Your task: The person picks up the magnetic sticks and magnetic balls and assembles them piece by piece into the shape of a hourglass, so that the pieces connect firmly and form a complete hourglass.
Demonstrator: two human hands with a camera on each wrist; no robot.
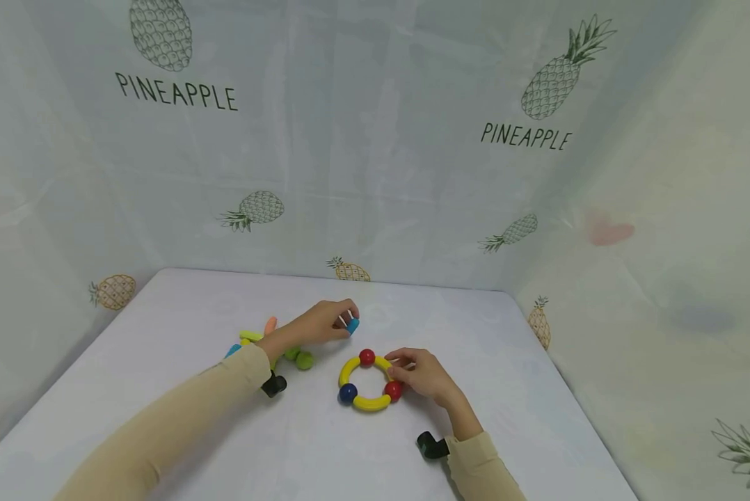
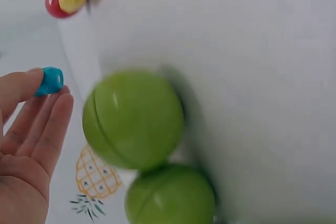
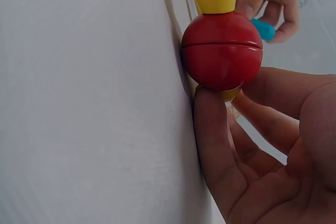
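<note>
My left hand [image 1: 326, 323] pinches a small blue toy piece [image 1: 353, 325] between thumb and fingers, raised above the table beyond the ring. The left wrist view shows the same blue piece [image 2: 51, 81] at the fingertips. A toy ring [image 1: 371, 403] of curved yellow pieces joined by two red balls and one dark blue ball lies on the table. At its right side my right hand [image 1: 426, 377] holds it by a yellow piece, thumb and fingers close around it beside a red ball [image 1: 393, 390]. In the right wrist view that red ball [image 3: 222, 51] partly hides the grip.
Under the left forearm lie green balls [image 1: 305, 360], an orange piece [image 1: 270, 325], a yellow-green piece [image 1: 250, 335] and a blue piece [image 1: 233, 351], partly covered. Black devices [image 1: 431, 446] sit at both wrists. The white table [image 1: 325, 459] meets a pineapple-printed curtain [image 1: 362, 174] at the back.
</note>
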